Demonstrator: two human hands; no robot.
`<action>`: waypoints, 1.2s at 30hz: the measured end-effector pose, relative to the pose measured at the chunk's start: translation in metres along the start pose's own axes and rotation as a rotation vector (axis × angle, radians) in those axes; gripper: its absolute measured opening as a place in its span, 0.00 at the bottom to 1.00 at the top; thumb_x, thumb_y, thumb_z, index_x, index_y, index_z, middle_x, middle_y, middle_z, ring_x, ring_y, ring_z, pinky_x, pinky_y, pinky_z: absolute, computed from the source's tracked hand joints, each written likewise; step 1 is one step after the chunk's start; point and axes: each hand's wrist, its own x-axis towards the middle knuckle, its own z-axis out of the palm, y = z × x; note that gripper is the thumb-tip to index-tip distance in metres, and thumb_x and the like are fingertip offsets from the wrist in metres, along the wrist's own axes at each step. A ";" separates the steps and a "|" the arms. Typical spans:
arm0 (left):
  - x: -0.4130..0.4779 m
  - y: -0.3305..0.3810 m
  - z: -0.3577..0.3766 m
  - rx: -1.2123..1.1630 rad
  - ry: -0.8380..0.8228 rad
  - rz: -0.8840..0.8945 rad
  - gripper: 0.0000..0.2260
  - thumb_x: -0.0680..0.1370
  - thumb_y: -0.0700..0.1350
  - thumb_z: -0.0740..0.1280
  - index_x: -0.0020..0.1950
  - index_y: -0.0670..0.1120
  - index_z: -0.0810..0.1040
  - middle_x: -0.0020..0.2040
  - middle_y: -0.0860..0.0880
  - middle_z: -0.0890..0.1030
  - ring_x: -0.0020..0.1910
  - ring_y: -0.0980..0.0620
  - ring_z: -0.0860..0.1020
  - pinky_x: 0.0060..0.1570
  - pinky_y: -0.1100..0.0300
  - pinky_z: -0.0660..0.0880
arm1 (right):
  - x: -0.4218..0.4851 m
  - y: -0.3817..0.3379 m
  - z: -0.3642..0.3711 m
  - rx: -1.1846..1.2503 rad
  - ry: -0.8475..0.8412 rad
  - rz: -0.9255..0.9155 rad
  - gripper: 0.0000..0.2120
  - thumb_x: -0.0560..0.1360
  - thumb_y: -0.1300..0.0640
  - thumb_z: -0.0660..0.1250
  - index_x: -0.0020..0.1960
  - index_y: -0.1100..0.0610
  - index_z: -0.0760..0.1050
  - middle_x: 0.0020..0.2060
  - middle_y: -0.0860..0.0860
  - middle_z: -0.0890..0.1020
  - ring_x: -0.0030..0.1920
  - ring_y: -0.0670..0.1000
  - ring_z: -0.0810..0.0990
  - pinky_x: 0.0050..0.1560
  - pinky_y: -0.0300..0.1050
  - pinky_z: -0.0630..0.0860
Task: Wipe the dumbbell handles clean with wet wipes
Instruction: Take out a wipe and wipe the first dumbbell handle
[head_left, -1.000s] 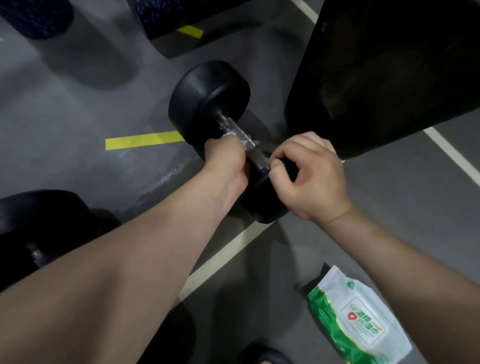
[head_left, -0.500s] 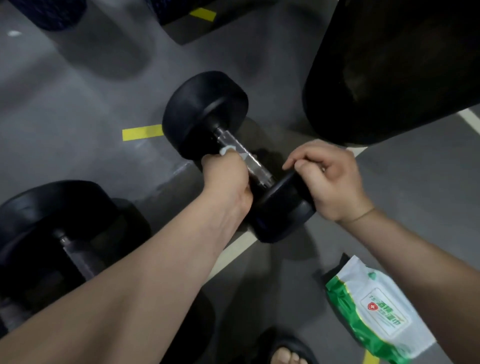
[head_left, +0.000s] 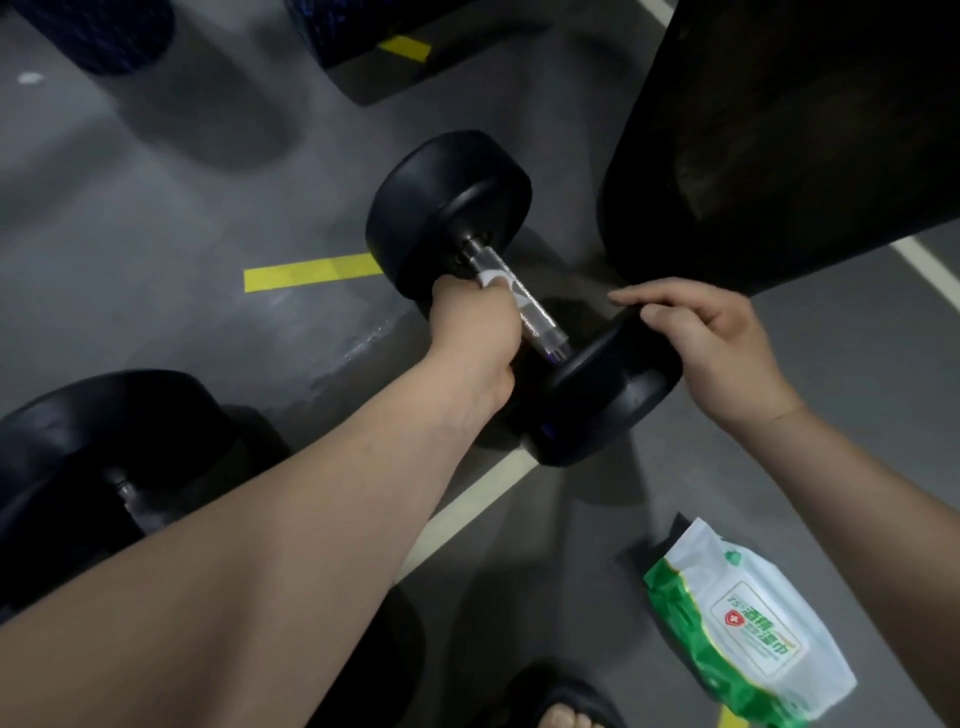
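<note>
Our left grip is closed around the metal handle of the dumbbell, with a wet wipe pinched between palm and steel; a white edge of it peeks out just past the fingers, toward the far weight head. The bare stretch of handle runs from this grip toward the near weight head. On that near head, just beside the left grip, rests our right grip: loose, fingers spread over the rim, steadying it and not clamped on anything.

The dumbbell lies on the grey floor, across a white painted line. Near the right forearm lies the wipes pack, well apart from the handle. A second dumbbell sits off to the left side of the left arm, its handle apparently still waiting.

We judge the wiping stroke to be mid-handle. The risks: the round heads may roll if the right grip lifts while the left pushes along the bar, and the thin wipe could bunch or slip out, leaving the knurled end near the right grip untouched. A sandalled foot is close beneath, so a rolling dumbbell could reach the toes.
</note>
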 end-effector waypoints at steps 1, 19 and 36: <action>0.003 -0.001 0.001 0.028 -0.016 0.021 0.08 0.80 0.45 0.65 0.58 0.46 0.74 0.54 0.45 0.82 0.52 0.46 0.83 0.56 0.47 0.81 | -0.001 -0.003 -0.003 -0.029 -0.008 -0.039 0.13 0.75 0.60 0.63 0.52 0.55 0.85 0.49 0.48 0.86 0.53 0.43 0.81 0.54 0.35 0.73; 0.019 0.019 -0.003 1.205 0.128 1.057 0.09 0.82 0.40 0.61 0.58 0.42 0.78 0.53 0.39 0.76 0.47 0.36 0.76 0.43 0.52 0.68 | 0.001 -0.001 -0.008 -0.407 0.048 -0.406 0.07 0.78 0.58 0.67 0.49 0.55 0.85 0.46 0.48 0.81 0.52 0.52 0.77 0.56 0.45 0.73; 0.006 0.027 -0.003 1.784 0.083 1.194 0.21 0.76 0.31 0.63 0.70 0.34 0.68 0.62 0.38 0.69 0.56 0.41 0.75 0.41 0.53 0.76 | 0.000 -0.003 -0.007 -0.407 0.033 -0.367 0.08 0.78 0.55 0.65 0.49 0.53 0.84 0.47 0.46 0.81 0.52 0.51 0.77 0.56 0.49 0.74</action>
